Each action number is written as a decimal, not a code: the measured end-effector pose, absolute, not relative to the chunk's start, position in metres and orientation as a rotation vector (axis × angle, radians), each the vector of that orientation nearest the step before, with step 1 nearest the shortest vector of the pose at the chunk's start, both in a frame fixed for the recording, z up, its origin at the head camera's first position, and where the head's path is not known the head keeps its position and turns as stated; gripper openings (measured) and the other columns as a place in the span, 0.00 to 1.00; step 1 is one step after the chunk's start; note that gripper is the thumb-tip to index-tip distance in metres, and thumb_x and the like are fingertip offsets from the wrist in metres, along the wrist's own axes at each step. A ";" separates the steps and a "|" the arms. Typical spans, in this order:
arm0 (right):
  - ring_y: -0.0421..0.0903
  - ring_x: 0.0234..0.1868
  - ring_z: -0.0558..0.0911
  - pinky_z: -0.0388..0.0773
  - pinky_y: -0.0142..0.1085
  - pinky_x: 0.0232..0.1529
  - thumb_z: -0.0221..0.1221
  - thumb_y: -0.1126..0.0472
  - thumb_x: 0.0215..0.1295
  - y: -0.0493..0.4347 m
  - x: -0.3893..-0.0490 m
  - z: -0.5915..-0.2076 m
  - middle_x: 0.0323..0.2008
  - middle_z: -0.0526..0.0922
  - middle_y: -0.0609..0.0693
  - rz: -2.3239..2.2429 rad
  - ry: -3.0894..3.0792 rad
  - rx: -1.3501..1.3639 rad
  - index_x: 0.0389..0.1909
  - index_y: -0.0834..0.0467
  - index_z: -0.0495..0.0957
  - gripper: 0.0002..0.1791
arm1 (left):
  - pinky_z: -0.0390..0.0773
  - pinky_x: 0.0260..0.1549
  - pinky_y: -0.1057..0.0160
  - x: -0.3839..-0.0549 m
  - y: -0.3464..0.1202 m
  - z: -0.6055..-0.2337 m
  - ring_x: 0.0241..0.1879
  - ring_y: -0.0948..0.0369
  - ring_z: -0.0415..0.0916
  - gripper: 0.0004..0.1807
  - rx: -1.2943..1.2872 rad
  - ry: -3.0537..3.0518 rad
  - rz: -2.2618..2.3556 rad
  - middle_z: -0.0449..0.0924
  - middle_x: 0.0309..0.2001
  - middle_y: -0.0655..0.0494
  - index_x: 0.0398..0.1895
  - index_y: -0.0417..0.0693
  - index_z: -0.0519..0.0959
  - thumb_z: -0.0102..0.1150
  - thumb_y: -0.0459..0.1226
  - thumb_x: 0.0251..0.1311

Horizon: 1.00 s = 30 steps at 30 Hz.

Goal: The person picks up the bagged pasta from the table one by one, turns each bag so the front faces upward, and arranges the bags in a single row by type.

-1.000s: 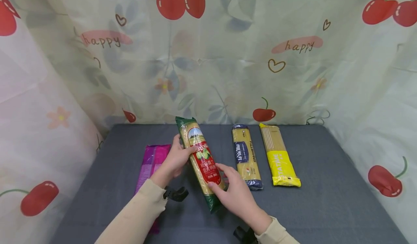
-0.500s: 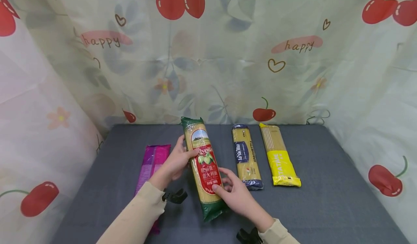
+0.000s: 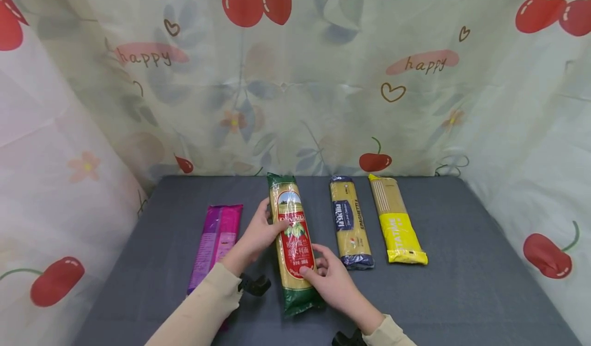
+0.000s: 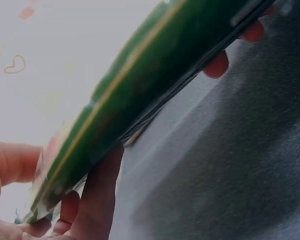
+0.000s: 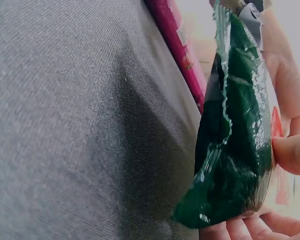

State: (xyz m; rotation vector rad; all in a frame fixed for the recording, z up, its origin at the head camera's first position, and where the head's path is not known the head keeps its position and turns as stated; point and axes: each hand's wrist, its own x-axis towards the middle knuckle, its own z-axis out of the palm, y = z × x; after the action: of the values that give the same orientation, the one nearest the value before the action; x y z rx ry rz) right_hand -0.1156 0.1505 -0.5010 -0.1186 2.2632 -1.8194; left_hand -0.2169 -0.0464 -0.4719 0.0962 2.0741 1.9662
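Both hands hold a green-ended spaghetti packet (image 3: 294, 253) with a red label, its front turned up toward the head camera. My left hand (image 3: 258, 235) grips its left side near the upper half, thumb over the front and fingers behind. Lower down, my right hand (image 3: 333, 279) grips the right edge, thumb on the red label. In the left wrist view the packet (image 4: 140, 75) is seen edge-on, above the grey cloth, with fingers under it. The right wrist view shows the crimped green end of the packet (image 5: 240, 120) over its shadow.
A purple-pink packet (image 3: 214, 243) lies at the left, partly behind the left sleeve. To the right lie a blue-ended spaghetti packet (image 3: 352, 223) and a yellow pasta packet (image 3: 399, 223). The grey-covered table (image 3: 438, 305) has a printed curtain (image 3: 314, 110) behind and at both sides.
The green-ended spaghetti packet has moved right and turned more upright in the head view, its label facing the camera more fully. Both hands have kept hold and moved along with it.
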 end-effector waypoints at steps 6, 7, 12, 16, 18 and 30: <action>0.47 0.34 0.77 0.76 0.37 0.31 0.64 0.51 0.63 0.150 -0.116 -0.499 0.38 0.80 0.53 -1.802 2.364 -0.091 0.69 0.64 0.58 0.40 | 0.77 0.48 0.50 -0.217 -0.040 -0.478 0.53 0.47 0.74 0.45 0.058 2.129 1.945 0.62 0.66 0.39 0.76 0.52 0.45 0.61 0.37 0.63; 0.47 0.33 0.77 0.76 0.37 0.31 0.64 0.51 0.63 0.150 -0.117 -0.499 0.38 0.80 0.52 -1.795 2.386 -0.077 0.69 0.63 0.58 0.40 | 0.77 0.48 0.50 -0.217 -0.038 -0.479 0.52 0.48 0.75 0.45 0.058 2.138 1.941 0.62 0.66 0.39 0.76 0.51 0.45 0.62 0.37 0.63; 0.46 0.33 0.78 0.77 0.39 0.29 0.65 0.51 0.63 0.148 -0.123 -0.500 0.37 0.79 0.52 -1.749 2.491 -0.018 0.68 0.62 0.60 0.38 | 0.78 0.46 0.52 -0.222 -0.032 -0.484 0.49 0.50 0.77 0.44 0.081 2.187 1.923 0.68 0.62 0.41 0.76 0.52 0.47 0.63 0.37 0.62; 0.45 0.33 0.79 0.78 0.39 0.28 0.64 0.53 0.64 0.145 -0.130 -0.500 0.37 0.78 0.52 -1.712 2.558 0.039 0.68 0.62 0.60 0.37 | 0.80 0.39 0.54 -0.230 -0.026 -0.489 0.42 0.52 0.79 0.42 0.092 2.215 1.910 0.75 0.51 0.42 0.75 0.54 0.52 0.63 0.37 0.62; 0.45 0.32 0.79 0.78 0.38 0.28 0.64 0.54 0.64 0.143 -0.135 -0.500 0.37 0.77 0.52 -1.704 2.585 0.082 0.68 0.61 0.60 0.36 | 0.81 0.37 0.55 -0.234 -0.022 -0.491 0.40 0.52 0.79 0.41 0.088 2.209 1.909 0.76 0.47 0.42 0.74 0.54 0.54 0.64 0.36 0.61; 0.44 0.31 0.78 0.76 0.38 0.29 0.63 0.52 0.65 0.142 -0.164 -0.501 0.37 0.78 0.53 -1.604 2.697 0.220 0.67 0.62 0.62 0.35 | 0.79 0.43 0.54 -0.253 -0.008 -0.503 0.49 0.53 0.77 0.41 0.102 2.083 1.927 0.72 0.60 0.46 0.75 0.52 0.51 0.61 0.31 0.63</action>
State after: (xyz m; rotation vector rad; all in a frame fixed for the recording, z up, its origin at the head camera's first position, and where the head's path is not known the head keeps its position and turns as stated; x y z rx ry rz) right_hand -0.1638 0.1417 -0.5010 0.2198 2.6972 -1.6044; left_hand -0.2528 -0.0082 -0.5028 0.1023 2.0826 1.9272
